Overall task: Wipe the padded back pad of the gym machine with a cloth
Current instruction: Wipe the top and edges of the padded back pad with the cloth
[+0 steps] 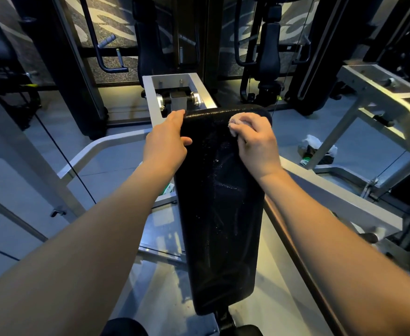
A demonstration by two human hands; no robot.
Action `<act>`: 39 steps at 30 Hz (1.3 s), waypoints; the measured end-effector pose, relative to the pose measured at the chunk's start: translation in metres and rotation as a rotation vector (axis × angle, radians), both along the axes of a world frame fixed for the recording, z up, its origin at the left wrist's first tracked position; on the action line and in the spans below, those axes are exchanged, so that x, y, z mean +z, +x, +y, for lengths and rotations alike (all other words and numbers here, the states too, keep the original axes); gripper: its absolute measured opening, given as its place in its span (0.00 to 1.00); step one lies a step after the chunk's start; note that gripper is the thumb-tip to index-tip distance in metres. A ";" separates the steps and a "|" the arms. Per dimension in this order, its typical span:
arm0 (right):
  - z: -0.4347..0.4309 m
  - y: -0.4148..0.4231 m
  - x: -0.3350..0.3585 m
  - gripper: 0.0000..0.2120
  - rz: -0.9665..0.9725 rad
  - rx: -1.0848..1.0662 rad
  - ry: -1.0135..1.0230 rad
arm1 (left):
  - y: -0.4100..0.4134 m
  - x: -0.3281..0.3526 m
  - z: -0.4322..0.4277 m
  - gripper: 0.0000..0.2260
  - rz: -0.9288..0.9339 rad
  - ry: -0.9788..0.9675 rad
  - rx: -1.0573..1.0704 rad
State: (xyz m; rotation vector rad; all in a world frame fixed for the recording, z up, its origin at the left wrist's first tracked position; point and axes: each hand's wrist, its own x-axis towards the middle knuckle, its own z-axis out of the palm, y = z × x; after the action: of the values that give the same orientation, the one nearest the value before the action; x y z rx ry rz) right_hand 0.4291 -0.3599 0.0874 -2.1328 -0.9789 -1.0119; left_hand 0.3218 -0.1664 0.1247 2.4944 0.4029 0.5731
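At top right of the black pad (219, 202), right hand (257, 144) bunches a pink cloth (238, 122), fingers curled round it, pressing it down. Left hand (167, 139) lies flat on the pad's top left edge, fingers straight, steadying. Cloth looks soft, light, easily wadded. Pad looks firm, vinyl-slick and speckled wet; brace it at the edge.

A white plastic bag (318, 149) with something dark and green in it lies on the grey floor (293, 132) at the right, just beside a silver steel frame (393, 98). Farther back stand dark weight machines (270, 52), one with a grey ribbed handle (106, 42), before zebra-patterned panels (111, 18). A thin black cable (60, 151) runs slantwise down the left side.
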 end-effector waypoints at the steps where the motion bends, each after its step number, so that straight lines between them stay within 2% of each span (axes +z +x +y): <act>1: 0.012 -0.010 -0.006 0.10 0.080 -0.051 0.100 | 0.000 0.000 0.000 0.28 0.001 0.001 -0.001; 3: 0.036 -0.032 -0.020 0.13 0.194 -0.068 0.197 | -0.001 0.001 0.000 0.27 -0.005 0.010 -0.002; 6: 0.024 -0.029 -0.022 0.10 0.086 0.068 -0.050 | -0.001 0.003 -0.001 0.27 0.000 0.026 -0.015; 8: 0.002 -0.009 -0.008 0.09 0.014 0.037 -0.094 | -0.002 0.003 0.000 0.27 0.002 0.008 -0.019; 11: -0.008 0.007 0.009 0.11 0.145 -0.167 0.206 | -0.001 0.001 0.000 0.26 -0.003 -0.013 -0.010; 13: 0.007 -0.007 0.003 0.12 0.179 -0.166 0.238 | -0.001 0.002 -0.001 0.26 0.000 -0.011 -0.014; 18: 0.000 -0.028 -0.017 0.09 0.056 0.134 -0.171 | -0.002 0.001 -0.002 0.27 -0.003 -0.027 -0.008; 19: -0.006 -0.020 -0.009 0.09 0.035 0.135 -0.182 | -0.003 0.001 -0.002 0.27 -0.002 -0.028 -0.013; 23: -0.006 -0.004 0.013 0.13 0.195 -0.152 0.153 | -0.002 0.002 0.000 0.27 0.000 -0.004 -0.016; 24: 0.005 -0.013 0.008 0.14 0.202 -0.150 0.170 | -0.001 0.002 0.000 0.27 0.002 0.005 -0.012; 28: 0.030 -0.053 -0.030 0.13 0.154 0.102 -0.056 | -0.002 0.003 -0.001 0.27 -0.001 0.019 -0.019; 30: 0.018 -0.043 -0.025 0.11 0.088 0.175 -0.172 | -0.003 0.004 -0.001 0.27 0.003 0.009 -0.020; 32: 0.008 -0.023 -0.003 0.11 0.044 0.097 -0.110 | -0.004 0.004 0.000 0.27 0.005 -0.011 -0.024; 35: 0.010 -0.005 0.024 0.11 0.110 -0.091 0.158 | -0.005 0.003 -0.001 0.26 0.000 -0.027 -0.038; 37: 0.027 -0.019 0.017 0.12 0.152 -0.066 0.167 | -0.005 0.003 0.000 0.26 -0.006 -0.016 -0.036; 39: 0.036 -0.040 -0.003 0.12 0.174 0.045 0.066 | -0.005 0.003 0.001 0.25 -0.020 -0.006 -0.030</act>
State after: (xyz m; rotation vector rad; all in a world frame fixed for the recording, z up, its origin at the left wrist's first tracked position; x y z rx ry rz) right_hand 0.3895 -0.3240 0.0842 -2.0948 -0.8927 -0.8111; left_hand 0.3173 -0.1652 0.1281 2.4825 0.3585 0.5831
